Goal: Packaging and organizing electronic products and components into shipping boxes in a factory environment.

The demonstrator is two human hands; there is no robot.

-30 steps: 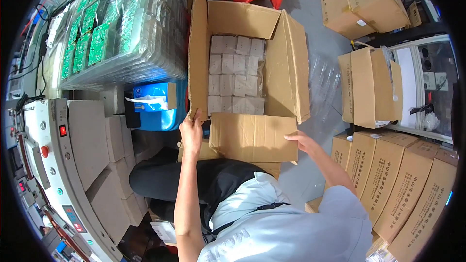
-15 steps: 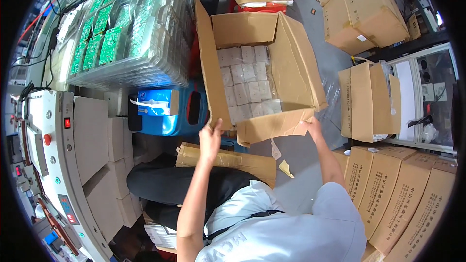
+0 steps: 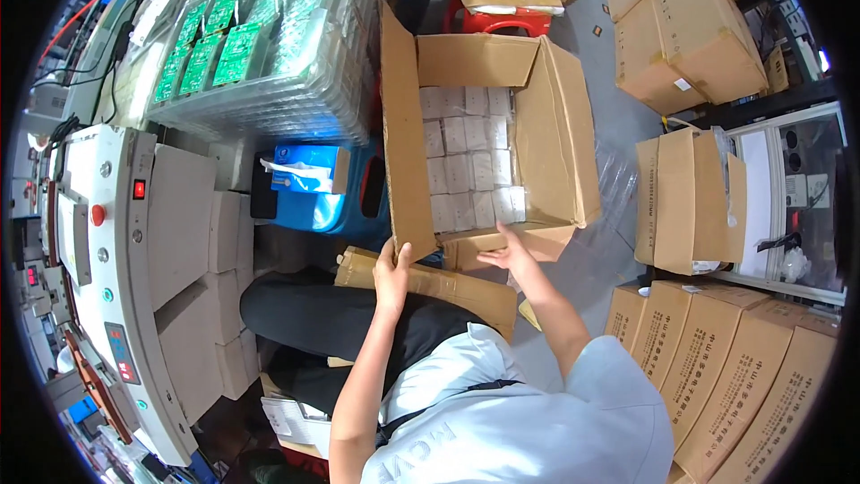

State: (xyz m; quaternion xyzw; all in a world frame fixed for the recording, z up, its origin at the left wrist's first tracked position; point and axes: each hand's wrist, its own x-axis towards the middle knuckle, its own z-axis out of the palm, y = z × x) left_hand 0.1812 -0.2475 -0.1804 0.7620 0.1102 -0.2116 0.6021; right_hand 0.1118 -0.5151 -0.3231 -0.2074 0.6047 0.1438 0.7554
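An open cardboard box (image 3: 555, 143) stands in front of me with its flaps raised. Small white boxes (image 3: 473, 161) fill its bottom in rows. My left hand (image 3: 392, 276) is closed on the near corner of the left flap (image 3: 403, 134), thumb and fingers on either side of it. On the near flap (image 3: 546, 242) lies my right hand (image 3: 513, 254), its thumb and fingers stretched apart. It touches the flap and holds nothing loose.
Clear trays of green circuit boards (image 3: 235, 54) are stacked at left, above a blue stool (image 3: 305, 211) bearing a tissue box (image 3: 336, 170). Sealed cartons (image 3: 717, 358) line the right side. A red stool (image 3: 502, 22) stands beyond the box. Flattened cardboard (image 3: 466, 291) lies near my legs.
My right hand has left the near flap's right corner and moved left to its middle, fingers opening. My left hand stays at the left flap. The view has shifted slightly.
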